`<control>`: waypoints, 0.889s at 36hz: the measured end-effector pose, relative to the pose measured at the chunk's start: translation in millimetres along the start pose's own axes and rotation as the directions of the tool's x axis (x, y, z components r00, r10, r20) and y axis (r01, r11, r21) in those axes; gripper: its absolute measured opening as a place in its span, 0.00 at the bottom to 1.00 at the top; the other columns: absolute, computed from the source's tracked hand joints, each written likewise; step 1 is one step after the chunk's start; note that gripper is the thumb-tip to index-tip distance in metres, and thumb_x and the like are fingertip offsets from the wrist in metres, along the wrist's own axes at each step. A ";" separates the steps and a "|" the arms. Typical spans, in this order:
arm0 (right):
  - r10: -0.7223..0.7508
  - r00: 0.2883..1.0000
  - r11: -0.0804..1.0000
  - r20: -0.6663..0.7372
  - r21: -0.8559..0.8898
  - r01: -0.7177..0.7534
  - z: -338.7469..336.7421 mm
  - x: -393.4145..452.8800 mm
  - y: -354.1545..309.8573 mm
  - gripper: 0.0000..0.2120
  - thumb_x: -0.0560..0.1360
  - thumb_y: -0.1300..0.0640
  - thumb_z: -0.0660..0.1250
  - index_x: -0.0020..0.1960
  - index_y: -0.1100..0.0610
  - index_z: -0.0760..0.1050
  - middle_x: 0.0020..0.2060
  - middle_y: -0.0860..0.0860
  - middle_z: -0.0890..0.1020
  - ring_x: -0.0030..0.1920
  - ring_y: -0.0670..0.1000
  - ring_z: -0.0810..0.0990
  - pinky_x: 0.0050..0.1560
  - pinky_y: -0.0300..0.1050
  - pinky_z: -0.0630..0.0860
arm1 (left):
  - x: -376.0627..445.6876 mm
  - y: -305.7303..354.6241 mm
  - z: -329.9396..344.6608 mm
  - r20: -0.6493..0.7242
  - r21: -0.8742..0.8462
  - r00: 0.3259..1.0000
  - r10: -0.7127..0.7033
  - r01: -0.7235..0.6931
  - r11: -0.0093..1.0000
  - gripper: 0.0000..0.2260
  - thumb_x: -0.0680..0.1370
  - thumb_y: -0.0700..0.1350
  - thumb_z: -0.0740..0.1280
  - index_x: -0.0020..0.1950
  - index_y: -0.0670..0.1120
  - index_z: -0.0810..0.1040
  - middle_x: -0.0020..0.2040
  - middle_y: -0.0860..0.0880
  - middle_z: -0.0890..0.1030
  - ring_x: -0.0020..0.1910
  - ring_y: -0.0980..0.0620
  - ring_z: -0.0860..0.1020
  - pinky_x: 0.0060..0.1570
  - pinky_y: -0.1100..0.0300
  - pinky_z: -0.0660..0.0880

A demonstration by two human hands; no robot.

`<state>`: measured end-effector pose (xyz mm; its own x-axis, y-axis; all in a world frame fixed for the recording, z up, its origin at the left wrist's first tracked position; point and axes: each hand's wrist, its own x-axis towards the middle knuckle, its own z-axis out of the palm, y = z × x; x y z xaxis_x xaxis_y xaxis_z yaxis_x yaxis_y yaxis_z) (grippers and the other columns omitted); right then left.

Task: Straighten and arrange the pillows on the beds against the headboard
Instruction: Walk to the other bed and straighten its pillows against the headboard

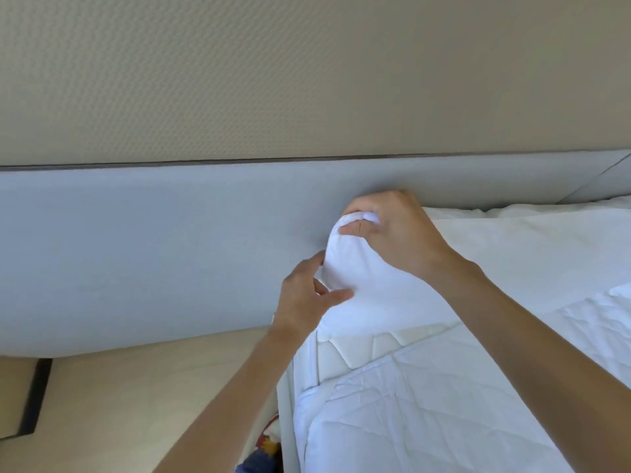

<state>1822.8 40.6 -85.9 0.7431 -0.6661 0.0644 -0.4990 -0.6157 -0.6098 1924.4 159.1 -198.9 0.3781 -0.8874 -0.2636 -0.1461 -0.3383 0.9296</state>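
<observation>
A white pillow lies at the head of the bed against the grey padded headboard. Its left end is bunched up. My right hand grips the top corner of that end, with cloth gathered under curled fingers. Lower down, my left hand pinches the pillow's left edge between thumb and fingers. A second white pillow shows behind, along the headboard at the right.
A white quilted duvet covers the mattress below the pillow. Left of the bed is beige floor with a dark strip. A textured beige wall rises above the headboard.
</observation>
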 end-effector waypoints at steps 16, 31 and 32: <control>0.103 0.980 0.985 -0.172 0.153 -0.077 -10.1 -12.5 -15.2 0.06 0.74 0.61 0.71 0.40 0.52 0.81 0.36 0.43 0.84 0.40 0.41 0.81 0.41 0.35 0.73 | 12.6 -158.0 47.7 0.109 -0.017 0.951 -0.288 0.292 0.956 0.22 0.73 0.39 0.72 0.66 0.50 0.76 0.31 0.48 0.81 0.31 0.59 0.79 0.32 0.72 0.71; 0.014 0.975 0.989 -0.224 0.144 0.018 -18.6 -10.1 -6.1 0.13 0.73 0.61 0.71 0.37 0.43 0.78 0.34 0.33 0.83 0.38 0.35 0.79 0.41 0.27 0.71 | 11.7 -186.5 77.1 -0.163 -0.066 0.918 -0.360 0.354 0.933 0.01 0.69 0.28 0.67 0.40 0.31 0.77 0.37 0.31 0.80 0.33 0.50 0.75 0.30 0.74 0.71; 0.019 0.972 0.989 -0.232 0.144 0.015 -18.1 -9.6 -5.6 0.13 0.73 0.60 0.71 0.37 0.43 0.79 0.34 0.36 0.84 0.38 0.36 0.79 0.41 0.29 0.71 | 12.6 -185.6 77.1 -0.167 -0.076 0.917 -0.361 0.353 0.933 0.02 0.68 0.27 0.67 0.40 0.30 0.77 0.36 0.31 0.80 0.33 0.50 0.75 0.30 0.75 0.71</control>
<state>1810.4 42.9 -68.8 0.6097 -0.7570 0.2347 -0.4184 -0.5589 -0.7159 1885.8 186.6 -394.5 0.5524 -0.6398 -0.5343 0.0669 -0.6049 0.7935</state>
